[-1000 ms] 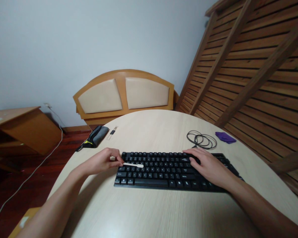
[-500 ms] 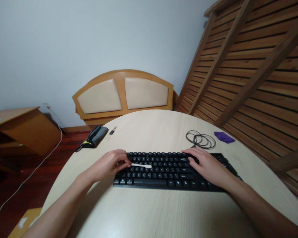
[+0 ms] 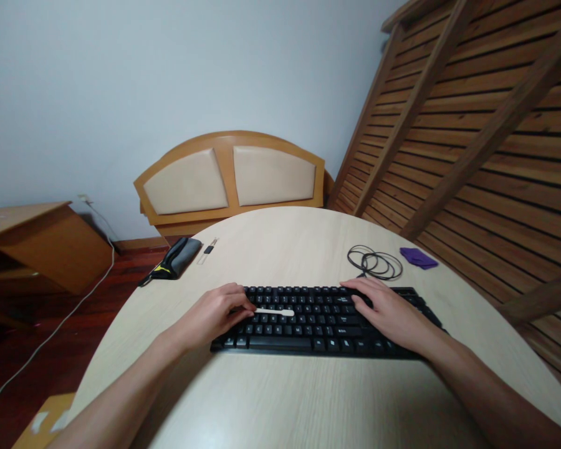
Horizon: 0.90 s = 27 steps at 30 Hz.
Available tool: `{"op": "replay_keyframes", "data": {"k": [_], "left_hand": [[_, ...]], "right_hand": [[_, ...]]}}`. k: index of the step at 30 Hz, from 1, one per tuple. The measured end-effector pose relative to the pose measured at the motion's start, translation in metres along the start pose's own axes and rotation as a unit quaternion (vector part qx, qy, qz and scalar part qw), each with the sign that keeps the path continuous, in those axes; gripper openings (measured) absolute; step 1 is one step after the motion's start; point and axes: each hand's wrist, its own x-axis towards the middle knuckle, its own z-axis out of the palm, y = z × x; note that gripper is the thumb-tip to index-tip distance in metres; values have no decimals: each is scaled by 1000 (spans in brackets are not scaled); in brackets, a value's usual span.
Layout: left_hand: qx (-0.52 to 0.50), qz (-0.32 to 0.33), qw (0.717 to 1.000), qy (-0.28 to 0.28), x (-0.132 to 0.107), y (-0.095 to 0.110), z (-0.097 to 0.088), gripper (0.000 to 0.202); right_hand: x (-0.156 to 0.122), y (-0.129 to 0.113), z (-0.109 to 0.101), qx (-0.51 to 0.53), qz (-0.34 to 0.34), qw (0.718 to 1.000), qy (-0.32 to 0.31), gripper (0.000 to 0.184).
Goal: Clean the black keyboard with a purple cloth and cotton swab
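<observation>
A black keyboard (image 3: pixel 280 342) lies flat on the round pale wooden table (image 3: pixel 280 399). My left hand (image 3: pixel 224 310) is over its left part, with thumb and fingers pinched on a thin white stick (image 3: pixel 275 312). The stick points right across the letter keys and widens into a flat, rounded end; its exact kind is unclear. On the right part of the keyboard lies my right hand (image 3: pixel 387 310), fingers stretched over the far edge and thumb apart on the keys. Both hands hide some keys beneath them.
Behind the keyboard sit a coiled black cable (image 3: pixel 374 262) and a purple cloth (image 3: pixel 418 257). A black and grey pouch (image 3: pixel 177 257) and a small dark item with a clear strip (image 3: pixel 209 249) are at the left. Beyond stands a padded headboard (image 3: pixel 231 168); wooden slats (image 3: pixel 477 143) lean right.
My left hand has moved slightly right along the keys with the white stick. The right hand stays on the keyboard, and the whole view has shifted a little.
</observation>
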Motion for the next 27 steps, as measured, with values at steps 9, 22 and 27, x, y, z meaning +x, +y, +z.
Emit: {"op": "replay_keyframes", "data": {"k": [9, 22, 27], "left_hand": [[13, -7, 1000, 18, 5, 14, 13, 22], [-14, 29, 999, -12, 0, 6, -8, 25], [-15, 25, 1000, -2, 1, 8, 4, 24]], "right_hand": [[-13, 29, -23, -10, 24, 999, -19, 42], [-12, 32, -20, 18, 1, 1000, -22, 41], [-9, 30, -15, 21, 0, 1000, -4, 37]]}}
